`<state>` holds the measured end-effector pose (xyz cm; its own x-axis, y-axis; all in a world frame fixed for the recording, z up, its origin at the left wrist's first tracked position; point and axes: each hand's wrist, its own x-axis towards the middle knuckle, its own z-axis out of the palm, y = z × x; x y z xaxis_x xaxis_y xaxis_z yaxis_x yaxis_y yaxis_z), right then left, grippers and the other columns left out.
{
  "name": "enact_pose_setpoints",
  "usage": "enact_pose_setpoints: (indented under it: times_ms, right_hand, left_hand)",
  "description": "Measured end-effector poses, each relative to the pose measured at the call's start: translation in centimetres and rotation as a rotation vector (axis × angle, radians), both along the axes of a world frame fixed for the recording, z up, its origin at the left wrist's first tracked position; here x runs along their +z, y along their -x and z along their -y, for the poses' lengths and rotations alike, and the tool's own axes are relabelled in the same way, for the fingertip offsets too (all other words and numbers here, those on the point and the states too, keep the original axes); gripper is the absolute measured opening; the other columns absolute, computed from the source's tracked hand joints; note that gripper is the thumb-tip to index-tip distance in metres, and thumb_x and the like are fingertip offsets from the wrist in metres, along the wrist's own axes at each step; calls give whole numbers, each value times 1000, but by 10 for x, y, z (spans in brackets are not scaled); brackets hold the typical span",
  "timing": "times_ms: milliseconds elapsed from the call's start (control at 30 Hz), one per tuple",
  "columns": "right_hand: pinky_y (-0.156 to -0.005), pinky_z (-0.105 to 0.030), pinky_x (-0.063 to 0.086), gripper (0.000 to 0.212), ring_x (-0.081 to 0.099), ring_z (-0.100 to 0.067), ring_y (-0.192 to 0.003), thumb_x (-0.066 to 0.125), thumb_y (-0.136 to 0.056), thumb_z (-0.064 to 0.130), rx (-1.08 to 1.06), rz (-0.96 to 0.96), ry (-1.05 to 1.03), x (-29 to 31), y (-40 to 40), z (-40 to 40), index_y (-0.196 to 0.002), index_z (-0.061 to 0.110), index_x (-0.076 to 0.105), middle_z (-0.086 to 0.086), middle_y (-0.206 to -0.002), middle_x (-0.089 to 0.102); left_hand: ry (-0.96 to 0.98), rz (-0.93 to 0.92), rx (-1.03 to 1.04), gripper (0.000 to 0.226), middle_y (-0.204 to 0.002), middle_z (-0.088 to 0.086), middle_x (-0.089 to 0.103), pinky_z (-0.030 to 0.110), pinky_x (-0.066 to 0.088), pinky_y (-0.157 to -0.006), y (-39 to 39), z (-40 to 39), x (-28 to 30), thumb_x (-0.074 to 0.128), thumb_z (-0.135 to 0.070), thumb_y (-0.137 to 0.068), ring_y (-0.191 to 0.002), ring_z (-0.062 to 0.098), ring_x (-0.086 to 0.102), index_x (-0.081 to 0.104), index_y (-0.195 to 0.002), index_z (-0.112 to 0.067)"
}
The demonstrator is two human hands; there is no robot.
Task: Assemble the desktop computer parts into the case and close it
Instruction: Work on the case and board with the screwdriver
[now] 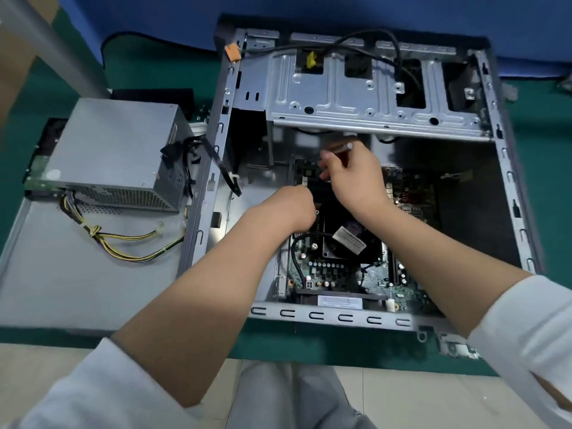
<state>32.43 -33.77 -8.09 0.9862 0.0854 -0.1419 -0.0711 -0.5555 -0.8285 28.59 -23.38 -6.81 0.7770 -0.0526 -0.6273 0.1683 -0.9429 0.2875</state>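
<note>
The open grey computer case lies flat on the green mat, its motherboard inside. A black CPU cooler with a white label sits on the board. My right hand is closed around a screwdriver whose handle end sticks out above my fingers, over the cooler's far left corner. My left hand is curled at the cooler's left edge, fingertips hidden; I cannot tell what it holds. The grey power supply stands outside the case on the left, atop the side panel.
Yellow and black cables trail from the power supply across the side panel. The drive cage spans the case's far end, with black cables and an orange connector above it. A metal pole stands at the far left. A small bracket lies near the case's front right corner.
</note>
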Motion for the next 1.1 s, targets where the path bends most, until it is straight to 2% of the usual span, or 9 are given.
enact_pose_setpoints:
  times_ms: [100,233,333,500,600,733,933,1033,1100]
  right_hand:
    - [-81,-35,47,14,64,-30,-94,51,-93,11,33,93,113,-7,-4,-7,-95,6,65,-15,-97,70]
    - [-66,-21,36,17,63,-30,-91,51,-94,8,95,123,181,-15,-7,-13,-100,4,67,-14,-98,70]
    - [-67,-23,37,17,62,-32,-93,52,-96,13,119,136,226,-18,-9,-13,-100,4,65,-15,-99,69]
    - [-77,-43,49,14,62,-36,-90,52,-95,12,155,153,234,-18,-10,-14,-99,3,62,-19,-93,68]
    - [-76,-41,50,13,62,-35,-90,53,-94,10,148,159,228,-18,-9,-14,-100,5,62,-17,-94,69]
    - [-78,-38,49,14,62,-33,-94,52,-94,9,159,151,224,-17,-9,-15,-102,5,63,-15,-97,69]
    - [-79,-36,49,12,62,-31,-94,53,-95,12,153,125,199,-18,-11,-16,-102,9,63,-14,-98,68]
    - [-79,-35,48,12,62,-31,-94,53,-95,12,149,115,192,-18,-11,-16,-101,9,63,-13,-97,68]
    - [-78,-32,47,11,62,-29,-93,53,-95,12,147,123,188,-19,-11,-16,-100,10,63,-11,-97,68]
  left_hand:
    - [-20,18,-5,19,-74,5,47,27,38,-55,-2,-3,-2,40,0,-93,-66,21,49,47,-77,-6]
    - [-16,-8,8,26,-67,4,40,26,33,-49,-3,-4,-3,40,4,-90,-57,15,40,36,-67,-9]
    - [-7,-30,-16,30,-68,4,38,25,29,-46,-2,-2,-3,40,4,-90,-57,14,37,32,-66,-11]
    - [13,-29,-5,27,-70,3,37,29,35,-58,-2,-1,1,41,3,-90,-66,18,43,34,-68,-9]
    - [32,-9,-1,11,-80,7,43,27,38,-67,-1,-1,2,42,4,-91,-80,22,46,49,-91,-4]
    - [31,-4,-9,22,-89,9,44,27,38,-68,-1,-3,2,41,4,-90,-81,23,46,54,-107,-1]
    - [22,-4,-11,10,-84,7,42,27,38,-68,0,-2,4,41,2,-91,-80,22,44,48,-92,-4]
    - [8,-18,-6,26,-71,3,37,27,35,-56,0,-2,4,40,3,-90,-66,18,41,33,-68,-9]
    - [4,-22,-7,30,-69,3,35,27,32,-51,-1,-3,4,40,3,-90,-62,17,39,29,-66,-12]
